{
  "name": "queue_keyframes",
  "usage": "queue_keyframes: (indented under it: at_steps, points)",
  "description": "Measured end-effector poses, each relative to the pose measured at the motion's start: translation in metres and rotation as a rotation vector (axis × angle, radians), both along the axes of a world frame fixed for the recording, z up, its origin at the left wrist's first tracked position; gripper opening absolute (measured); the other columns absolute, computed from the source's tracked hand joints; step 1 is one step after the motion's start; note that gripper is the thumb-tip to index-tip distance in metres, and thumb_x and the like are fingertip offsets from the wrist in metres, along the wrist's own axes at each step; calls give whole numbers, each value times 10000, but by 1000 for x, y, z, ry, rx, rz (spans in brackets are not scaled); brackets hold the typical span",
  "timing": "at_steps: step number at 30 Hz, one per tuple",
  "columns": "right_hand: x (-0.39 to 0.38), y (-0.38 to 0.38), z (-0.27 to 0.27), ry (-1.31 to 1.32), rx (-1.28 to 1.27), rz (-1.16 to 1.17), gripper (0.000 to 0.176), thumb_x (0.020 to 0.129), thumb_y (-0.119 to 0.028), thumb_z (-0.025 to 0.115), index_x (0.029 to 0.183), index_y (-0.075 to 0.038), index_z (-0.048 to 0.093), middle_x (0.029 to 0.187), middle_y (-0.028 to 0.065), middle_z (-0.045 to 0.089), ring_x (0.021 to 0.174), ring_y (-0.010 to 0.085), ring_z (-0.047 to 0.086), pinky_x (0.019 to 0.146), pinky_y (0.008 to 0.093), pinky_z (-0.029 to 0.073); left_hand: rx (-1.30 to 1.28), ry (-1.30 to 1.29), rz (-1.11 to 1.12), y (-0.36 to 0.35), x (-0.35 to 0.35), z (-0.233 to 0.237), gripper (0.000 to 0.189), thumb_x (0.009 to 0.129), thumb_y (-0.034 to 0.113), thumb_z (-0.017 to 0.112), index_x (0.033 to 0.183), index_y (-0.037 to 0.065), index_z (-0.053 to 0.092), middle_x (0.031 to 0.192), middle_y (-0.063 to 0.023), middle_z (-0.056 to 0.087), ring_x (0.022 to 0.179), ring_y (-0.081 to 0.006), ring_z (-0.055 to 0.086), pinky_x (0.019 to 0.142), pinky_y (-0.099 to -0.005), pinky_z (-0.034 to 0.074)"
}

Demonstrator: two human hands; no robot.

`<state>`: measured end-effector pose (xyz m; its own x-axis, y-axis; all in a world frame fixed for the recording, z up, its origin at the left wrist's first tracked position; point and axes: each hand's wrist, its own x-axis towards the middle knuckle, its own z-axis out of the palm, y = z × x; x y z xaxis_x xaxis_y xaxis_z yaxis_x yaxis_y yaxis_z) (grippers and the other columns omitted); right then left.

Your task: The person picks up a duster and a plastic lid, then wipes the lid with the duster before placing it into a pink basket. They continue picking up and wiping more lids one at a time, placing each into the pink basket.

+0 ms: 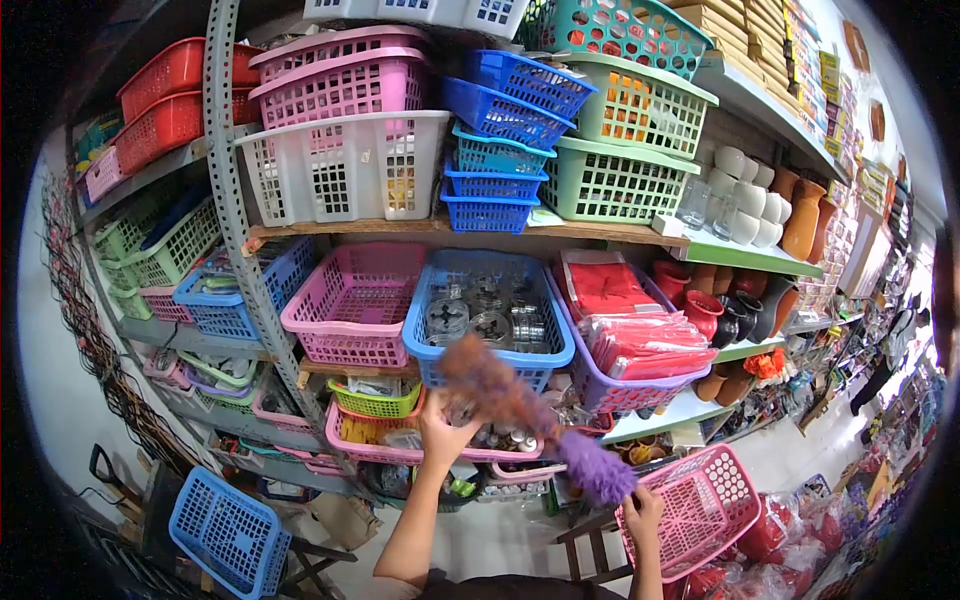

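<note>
The feather duster [530,415] blurs at its brown end, so whether the left hand [445,437] grips it is unclear. Its handle hides inside the right hand [643,503]. The bottom edge cuts off both arms [408,540].

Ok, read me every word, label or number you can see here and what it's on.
Nothing here reads legibly.
Stacked boxes on the top shelf: print too small and blurred.
Red packets in the purple basket: no legible print.
Duster held in the left hand and right hand: no label shows.
</note>
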<state>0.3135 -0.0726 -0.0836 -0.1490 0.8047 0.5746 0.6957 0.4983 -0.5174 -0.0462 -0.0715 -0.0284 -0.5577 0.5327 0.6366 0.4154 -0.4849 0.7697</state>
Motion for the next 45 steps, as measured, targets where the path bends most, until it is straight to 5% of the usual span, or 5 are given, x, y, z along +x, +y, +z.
queue_keyframes:
  at_steps: [2, 12, 24, 30, 45]
  points:
    - [0, -1, -6, -24, -30, 132, 162, 672, -163, 657, 754, -40, 591, 586, 157, 544, 509, 322, 537, 495, 379, 406, -91, 813, 418, 1, -18, -16, 423, 620, 184, 790, 972, 32, 613, 935, -100, 651, 826, -245, 634, 695, -328, 488]
    - [-28, -9, -9, 8, -75, 148, 160, 704, -144, 651, 730, -20, 554, 630, 178, 556, 572, 354, 550, 536, 402, 414, -57, 826, 205, 0, -25, 11, 523, 670, 158, 774, 1104, 35, 508, 933, -87, 617, 820, -224, 612, 702, -312, 484]
    - [-50, -4, -16, 89, -71, 6, 123, 716, -103, 599, 780, -2, 572, 625, 176, 540, 548, 338, 534, 517, 387, 402, -104, -20, -90, -6, -32, 12, 358, 904, 266, 513, 1199, 67, 476, 1157, -113, 542, 1012, -221, 552, 819, -320, 467]
    - [-56, -16, -16, 126, -230, 79, 174, 720, -120, 609, 864, -23, 624, 648, 193, 565, 542, 322, 559, 523, 366, 420, 150, -1570, -1415, -8, -47, -17, 632, 787, 590, 552, 1196, 110, 497, 1101, -88, 587, 949, -207, 595, 613, -331, 556]
    - [-35, -15, -8, -28, -145, 50, 159, 685, -164, 647, 716, -28, 570, 607, 164, 549, 531, 344, 539, 500, 394, 413, -166, -1263, -947, -39, -52, 31, 715, 738, 642, 441, 1251, 145, 472, 1268, -126, 472, 1174, -328, 429, 889, -549, 393]
